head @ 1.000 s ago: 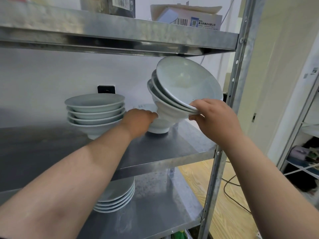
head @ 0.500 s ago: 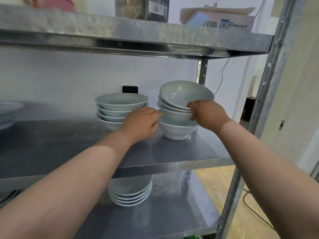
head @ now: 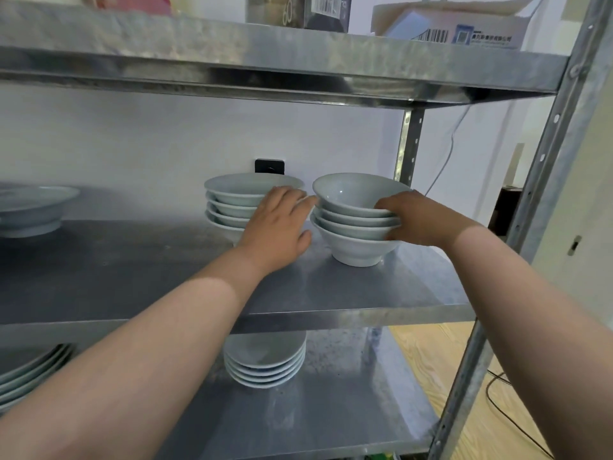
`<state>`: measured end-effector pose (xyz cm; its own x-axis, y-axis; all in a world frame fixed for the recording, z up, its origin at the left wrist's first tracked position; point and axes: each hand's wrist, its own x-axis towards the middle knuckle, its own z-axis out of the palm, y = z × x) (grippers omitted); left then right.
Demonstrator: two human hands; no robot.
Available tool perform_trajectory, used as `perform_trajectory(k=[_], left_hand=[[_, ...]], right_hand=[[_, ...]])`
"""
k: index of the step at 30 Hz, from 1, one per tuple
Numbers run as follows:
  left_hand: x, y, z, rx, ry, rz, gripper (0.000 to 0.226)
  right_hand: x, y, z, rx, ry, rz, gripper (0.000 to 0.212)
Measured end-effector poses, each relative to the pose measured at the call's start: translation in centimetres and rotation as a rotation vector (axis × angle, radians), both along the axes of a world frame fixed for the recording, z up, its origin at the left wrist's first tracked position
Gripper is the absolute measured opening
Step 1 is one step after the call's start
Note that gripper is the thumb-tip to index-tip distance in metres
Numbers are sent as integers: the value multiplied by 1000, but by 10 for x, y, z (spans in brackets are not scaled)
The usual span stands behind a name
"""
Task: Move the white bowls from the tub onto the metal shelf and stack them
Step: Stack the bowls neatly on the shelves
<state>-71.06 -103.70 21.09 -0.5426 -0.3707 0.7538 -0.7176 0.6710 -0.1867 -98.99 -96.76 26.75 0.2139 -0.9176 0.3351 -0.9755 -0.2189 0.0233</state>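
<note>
A stack of several white bowls [head: 351, 227] stands upright on the middle metal shelf [head: 365, 293], towards its right end. My right hand [head: 421, 220] grips the stack's right side, fingers curled against the upper rims. My left hand [head: 278, 224] lies flat between the two stacks, its straight fingertips touching the left rim of that stack. A second stack of white bowls [head: 232, 194] stands just to the left, partly hidden behind my left hand. The tub is out of view.
A shallow dish [head: 33, 207] sits at the shelf's far left. Stacked plates [head: 265, 363] and more plates [head: 30, 370] lie on the lower shelf. The upper shelf [head: 265, 51] hangs low overhead, and a steel post [head: 530, 210] bounds the right side.
The tilted bowls held in my right hand came down level onto the bowl on the shelf, forming one upright stack. My left hand's fingers straightened against its left side.
</note>
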Motion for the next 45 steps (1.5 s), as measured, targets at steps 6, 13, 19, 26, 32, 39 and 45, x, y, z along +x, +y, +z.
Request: perform_trajectory(k=[6,13,19,26,32,39,45], left_hand=[[-40,17,-6,506,325,-186,69],[-63,12,-18,717,610,-243,90],[-34,19,1,377,588,-178,56],[70,-8,18,408,852,187,83],[77,-28,-2,706,758,150,126],[82,-26,0,690,689,110,122],[81,-24,1,698,661,109,109]], right_hand=[[-14,18,2,72,-394,4,60],[3,15,-67,-200,-1075,69,85],[10,-4,-77,-245,-1226,120,79],[5,-33,-77,-248,-1173,10,86],[15,-42,-74,-228,-1126,26,98],[19,-34,-64,-346,-700,-110,97],[31,-49,-47,-234,-558,-164,46]])
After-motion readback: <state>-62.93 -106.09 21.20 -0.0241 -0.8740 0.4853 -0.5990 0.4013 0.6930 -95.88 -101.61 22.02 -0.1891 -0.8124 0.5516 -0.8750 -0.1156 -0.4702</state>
